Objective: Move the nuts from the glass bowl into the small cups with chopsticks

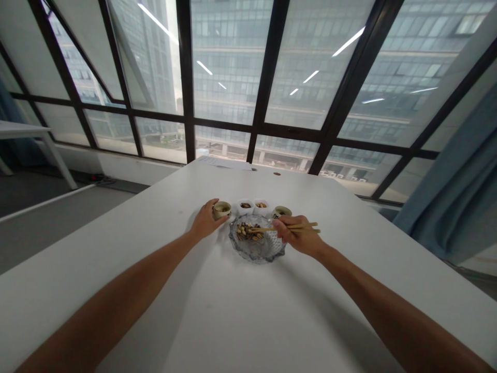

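A glass bowl (267, 248) with mixed nuts or beans sits in the middle of the white table (240, 316). My right hand (297, 235) is closed on a pair of wooden chopsticks (287, 227), whose tips reach left into the bowl's contents. Around a small paper cup (222, 209) at the bowl's upper left, my left hand (205, 220) is wrapped. Behind the bowl stand two small white cups (253, 206) holding sorted pieces, and another paper cup (281, 211) sits just beyond my right hand.
Sheets of paper (223, 161) and a small dark round object (276, 174) lie at the table's far edge, in front of large windows. A blue curtain (458, 197) hangs at the right. Another white table (27, 132) stands at the far left.
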`<action>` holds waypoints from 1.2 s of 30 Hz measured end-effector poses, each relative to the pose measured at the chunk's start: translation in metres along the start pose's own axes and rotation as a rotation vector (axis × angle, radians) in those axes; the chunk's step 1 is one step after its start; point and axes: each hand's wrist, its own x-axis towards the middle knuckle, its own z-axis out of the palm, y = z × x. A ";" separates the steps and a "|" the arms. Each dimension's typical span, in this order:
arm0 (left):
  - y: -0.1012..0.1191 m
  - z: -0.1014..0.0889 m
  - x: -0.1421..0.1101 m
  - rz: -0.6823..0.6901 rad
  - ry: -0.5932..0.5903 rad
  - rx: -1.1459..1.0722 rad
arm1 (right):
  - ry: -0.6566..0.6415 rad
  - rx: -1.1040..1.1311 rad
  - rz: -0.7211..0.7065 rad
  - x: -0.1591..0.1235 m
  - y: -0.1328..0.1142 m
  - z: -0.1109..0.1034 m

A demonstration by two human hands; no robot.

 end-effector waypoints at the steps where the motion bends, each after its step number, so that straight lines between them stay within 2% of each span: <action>1: 0.000 0.000 0.000 0.001 0.002 -0.002 | 0.013 0.011 0.019 -0.001 0.001 0.000; 8: 0.001 0.000 0.000 -0.003 0.007 -0.014 | 0.169 0.140 0.139 -0.009 0.014 0.000; 16: 0.000 -0.002 0.000 -0.016 -0.018 -0.020 | 0.328 0.322 0.262 -0.009 0.015 0.001; 21: 0.000 -0.003 0.000 -0.021 -0.020 -0.013 | 0.297 0.327 0.251 -0.005 0.022 0.005; 28: 0.002 -0.003 0.000 -0.026 -0.022 -0.014 | 0.122 0.103 0.126 -0.003 0.020 0.005; 36: 0.000 -0.002 0.001 -0.018 -0.023 -0.014 | 0.104 0.069 0.102 -0.004 0.012 0.002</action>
